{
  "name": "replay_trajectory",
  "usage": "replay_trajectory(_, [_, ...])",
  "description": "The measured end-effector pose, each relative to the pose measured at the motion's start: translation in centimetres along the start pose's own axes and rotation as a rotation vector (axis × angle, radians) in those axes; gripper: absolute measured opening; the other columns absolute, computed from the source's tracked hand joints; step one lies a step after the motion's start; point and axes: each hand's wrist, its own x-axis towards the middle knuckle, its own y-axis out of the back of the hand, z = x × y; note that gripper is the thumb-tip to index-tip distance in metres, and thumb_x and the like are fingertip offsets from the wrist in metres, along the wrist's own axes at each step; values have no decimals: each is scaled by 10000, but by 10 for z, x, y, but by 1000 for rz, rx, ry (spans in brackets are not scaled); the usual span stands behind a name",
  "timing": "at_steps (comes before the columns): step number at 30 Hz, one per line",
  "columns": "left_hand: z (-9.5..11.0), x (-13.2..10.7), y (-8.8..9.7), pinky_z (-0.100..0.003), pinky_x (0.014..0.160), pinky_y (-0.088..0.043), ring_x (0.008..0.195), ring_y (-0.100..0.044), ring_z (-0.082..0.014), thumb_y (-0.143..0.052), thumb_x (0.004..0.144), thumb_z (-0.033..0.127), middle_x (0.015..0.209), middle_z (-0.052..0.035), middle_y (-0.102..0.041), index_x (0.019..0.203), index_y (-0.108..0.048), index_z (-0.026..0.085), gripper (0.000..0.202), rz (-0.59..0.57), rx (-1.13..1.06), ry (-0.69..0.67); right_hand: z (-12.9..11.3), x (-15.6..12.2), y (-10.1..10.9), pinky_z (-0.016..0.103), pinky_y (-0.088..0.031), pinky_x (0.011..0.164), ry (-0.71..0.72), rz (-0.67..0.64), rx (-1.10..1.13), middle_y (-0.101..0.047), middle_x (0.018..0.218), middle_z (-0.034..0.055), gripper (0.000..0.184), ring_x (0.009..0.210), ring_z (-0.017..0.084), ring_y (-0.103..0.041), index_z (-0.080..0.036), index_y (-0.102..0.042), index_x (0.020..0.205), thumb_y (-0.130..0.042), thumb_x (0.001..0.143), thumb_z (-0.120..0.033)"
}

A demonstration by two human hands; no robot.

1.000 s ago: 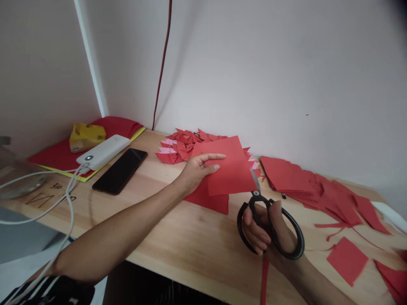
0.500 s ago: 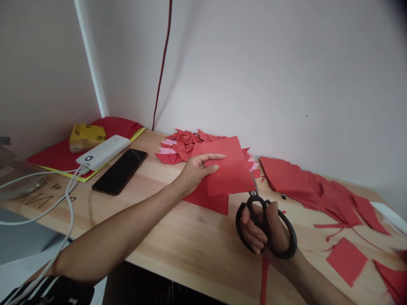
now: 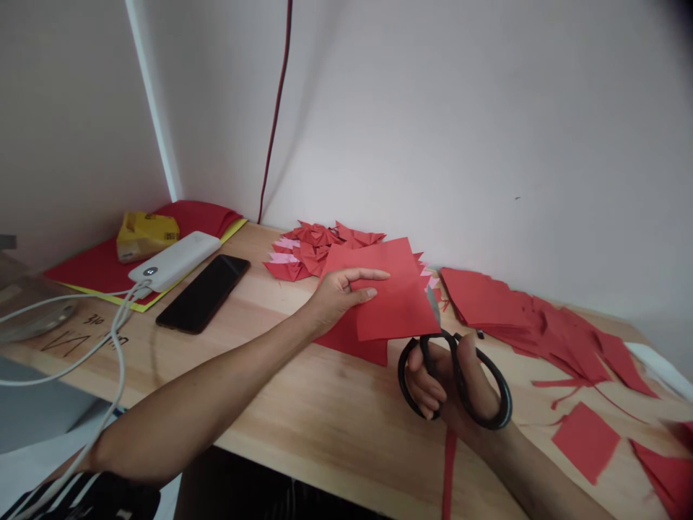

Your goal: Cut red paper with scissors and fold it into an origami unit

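One phone [image 3: 203,295] lay on the table [image 3: 260,404]. To the phone's right, the left hand [image 3: 343,289] gripped one red sheet [image 3: 403,303], thumb and index finger laid along its upper face. Farther right of the phone, the right hand [image 3: 447,375] gripped one pair of scissors [image 3: 505,399], thumb and fingers through its two loops. A blade showed at the sheet's right edge; how far the blades stood apart could not be told. A second, darker sheet [image 3: 360,349] showed under the first.

Right of the phone and farther back sat one pile [image 3: 314,249] of folded red and pink pieces, too overlapped to count. Well right of the phone ran one row [image 3: 520,318] of overlapping red sheets, also uncountable, with one loose square [image 3: 586,442] in front. One strip [image 3: 449,473] showed below the right wrist. Just left of the phone lay one power bank [image 3: 174,258] with at least two white cables [image 3: 123,354], and beyond it one yellow packet [image 3: 146,236].
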Motion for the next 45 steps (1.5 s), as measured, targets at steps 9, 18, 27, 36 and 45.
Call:
replay_trajectory(9, [-5, 0, 1, -208, 652, -446, 690, -597, -100, -720, 752, 234, 839, -21, -689, 1061, -709, 205, 311, -34, -58, 27, 2, -3, -1, 127, -269, 291, 42, 38, 35, -217, 393, -105, 616, 309, 26, -148, -146, -654, 690, -425, 845, -696])
replay_trajectory(18, [-5, 1, 2, -217, 676, -466, 732, -626, -117, -736, 739, 238, 906, -41, -702, 1073, -703, 189, 339, -48, -90, 32, -1, -3, -2, 121, -258, 271, 24, 44, 18, -210, 363, -111, 593, 290, 20, -134, -152, -663, 663, -489, 807, -700])
replay_trajectory(27, [1, 0, 0, -190, 630, -440, 692, -595, -100, -741, 740, 245, 829, -27, -685, 1092, -693, 164, 365, -55, -15, 54, 5, -1, 2, 185, -404, 377, -8, -54, 32, -341, 442, -67, 679, 365, 62, -351, -160, -679, 760, -452, 731, -799])
replay_trajectory(36, [3, -1, 0, -190, 624, -420, 686, -569, -93, -717, 761, 233, 793, -17, -668, 1097, -694, 170, 343, -74, 63, 36, 6, 0, 13, 206, -416, 388, 26, -31, -16, -397, 461, -37, 717, 384, 82, -404, -121, -708, 822, -355, 829, -745])
replay_trajectory(45, [0, -1, 1, -189, 637, -432, 725, -597, -92, -714, 766, 258, 997, -49, -698, 1108, -688, 188, 350, -89, 74, 27, 8, 1, 9, 168, -354, 315, 80, 57, -47, -343, 393, -60, 676, 319, 58, -310, -132, -703, 760, -410, 815, -739])
